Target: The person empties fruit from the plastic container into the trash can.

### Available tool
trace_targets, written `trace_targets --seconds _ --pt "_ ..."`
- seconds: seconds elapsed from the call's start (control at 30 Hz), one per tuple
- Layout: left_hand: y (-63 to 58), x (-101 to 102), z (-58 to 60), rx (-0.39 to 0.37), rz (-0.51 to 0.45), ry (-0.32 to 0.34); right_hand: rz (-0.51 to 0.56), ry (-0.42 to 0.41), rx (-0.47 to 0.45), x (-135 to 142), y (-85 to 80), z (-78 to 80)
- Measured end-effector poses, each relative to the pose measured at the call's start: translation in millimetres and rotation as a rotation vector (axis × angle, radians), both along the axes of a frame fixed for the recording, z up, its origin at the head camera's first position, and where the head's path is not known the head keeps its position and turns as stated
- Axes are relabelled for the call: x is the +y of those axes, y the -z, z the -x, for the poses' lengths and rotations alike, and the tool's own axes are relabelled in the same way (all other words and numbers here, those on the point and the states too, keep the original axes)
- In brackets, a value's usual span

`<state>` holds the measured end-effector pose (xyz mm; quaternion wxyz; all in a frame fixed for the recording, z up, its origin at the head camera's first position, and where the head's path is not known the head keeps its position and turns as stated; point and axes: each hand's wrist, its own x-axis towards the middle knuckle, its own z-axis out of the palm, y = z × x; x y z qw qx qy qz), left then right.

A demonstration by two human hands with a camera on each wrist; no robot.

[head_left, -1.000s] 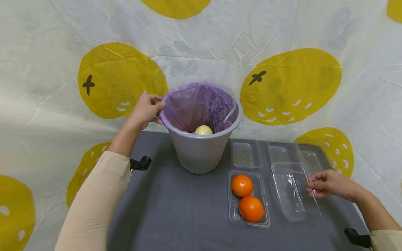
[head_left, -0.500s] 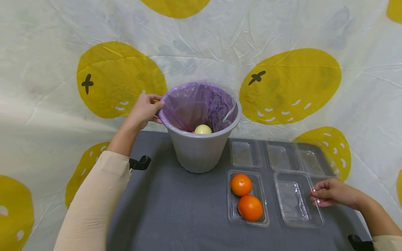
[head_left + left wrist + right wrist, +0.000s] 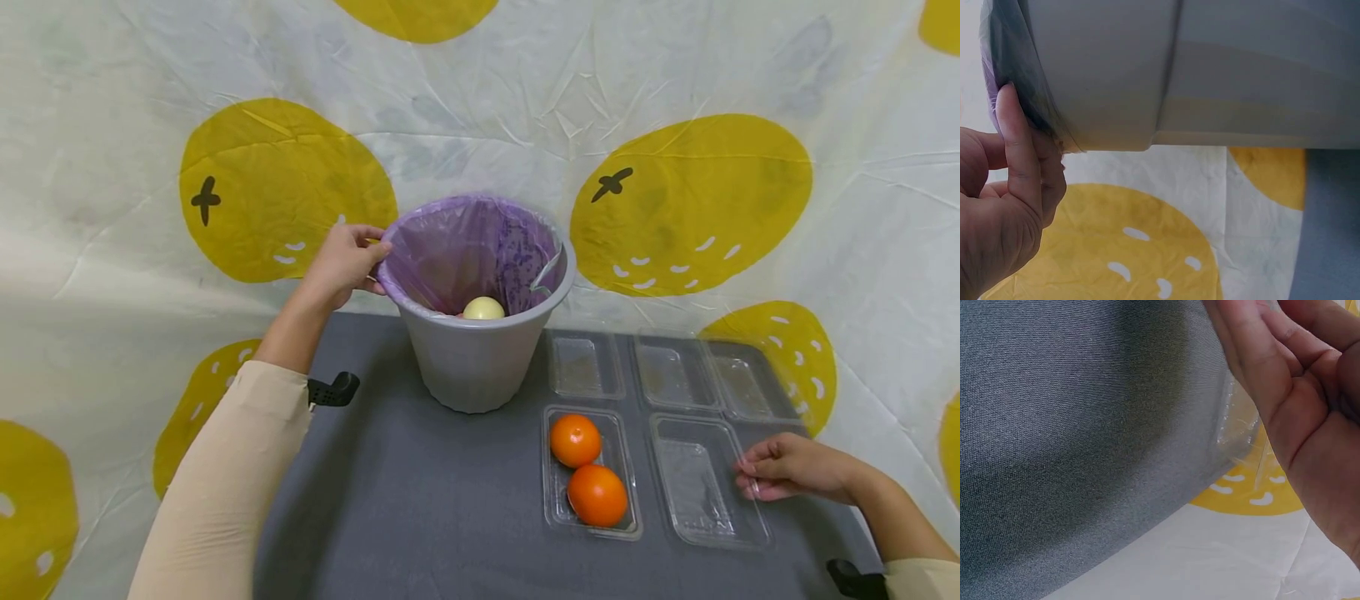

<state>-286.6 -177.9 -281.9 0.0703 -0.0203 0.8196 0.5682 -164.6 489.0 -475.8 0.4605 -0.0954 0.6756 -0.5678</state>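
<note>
My left hand point(image 3: 345, 265) grips the left rim of a grey trash bin point(image 3: 480, 367), its thumb over the purple bag point(image 3: 442, 258) that lines it. The left wrist view shows the fingers point(image 3: 1019, 150) against the bin's outside, just under the rim. Inside the bin, a pale yellow round thing point(image 3: 483, 308) shows above the near rim. On the right, my right hand point(image 3: 798, 468) pinches the right edge of a clear plastic container point(image 3: 693, 479), which lies flat near the cloth. In the right wrist view the fingertips are cut off at the top.
Left of that container, another clear tray point(image 3: 553, 510) holds two round orange fruits point(image 3: 597, 496). Behind them stand three more clear containers point(image 3: 585, 367) in a row along the back edge of the grey cloth point(image 3: 420, 500). A curtain point(image 3: 480, 100) with yellow fruit prints hangs behind.
The clear container in my right hand was tilted a second ago; it has come down level in front of the back row. My left hand has stayed on the bin's rim.
</note>
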Motion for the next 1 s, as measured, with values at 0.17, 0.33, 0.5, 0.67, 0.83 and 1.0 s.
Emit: trace_targets --seconds 0.17,0.33,0.5,0.67,0.83,1.0 --pt "0.1 -0.4 -0.3 -0.001 -0.003 0.000 -0.023 0.000 0.001 0.4 -4.1 1.1" --pt "0.6 -1.5 0.4 -0.003 -0.007 -0.001 -0.056 0.003 0.052 3.3 -14.2 2.2" --pt "1.0 -1.5 1.0 -0.002 -0.014 0.002 -0.219 0.004 0.159 0.4 -28.9 1.8" --pt "1.0 -1.6 0.5 -0.001 -0.014 0.003 -0.437 0.020 0.295 -9.4 -48.0 6.1" --pt "0.7 -1.3 0.2 -0.005 -0.012 0.006 -0.484 0.005 0.353 -15.6 -64.6 13.4" --pt "-0.7 -1.3 0.8 -0.008 -0.011 0.004 -0.461 0.001 0.400 -24.2 -73.4 18.3"
